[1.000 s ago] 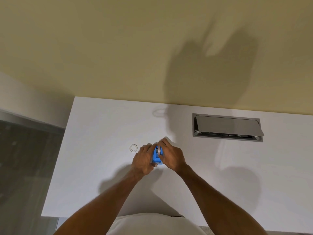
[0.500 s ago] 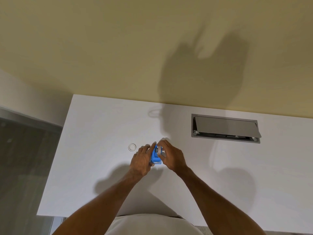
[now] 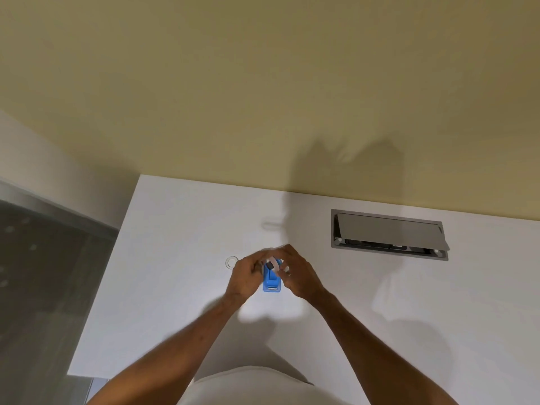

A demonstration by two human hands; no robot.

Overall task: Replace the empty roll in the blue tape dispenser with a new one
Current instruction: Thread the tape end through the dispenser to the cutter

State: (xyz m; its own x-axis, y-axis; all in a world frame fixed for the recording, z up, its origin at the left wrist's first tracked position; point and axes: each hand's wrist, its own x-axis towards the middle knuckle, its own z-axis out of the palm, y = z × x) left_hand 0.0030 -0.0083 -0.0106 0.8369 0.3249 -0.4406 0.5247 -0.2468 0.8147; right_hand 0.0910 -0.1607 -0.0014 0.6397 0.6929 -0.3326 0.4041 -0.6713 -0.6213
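Observation:
The blue tape dispenser [image 3: 271, 282] sits upright on the white table [image 3: 175, 287] between my two hands. My left hand [image 3: 246, 278] grips its left side, with the fingers curled near a small black hub at its top. My right hand [image 3: 298, 273] closes over the top right, pinching a pale tape roll [image 3: 275, 261] at the dispenser's upper end. The roll is blurred and partly hidden by my fingers. A small clear ring [image 3: 231, 262] lies flat on the table just left of my left hand.
A grey metal cable hatch [image 3: 388, 233] with its flap tilted up is set into the table at the back right. The table's left edge drops to a dark floor [image 3: 43, 287]. A beige wall [image 3: 263, 97] runs along the back.
My hands have shifted apart and upward, so more of the dispenser's blue body shows below them. The pale roll and black hub now appear at its top.

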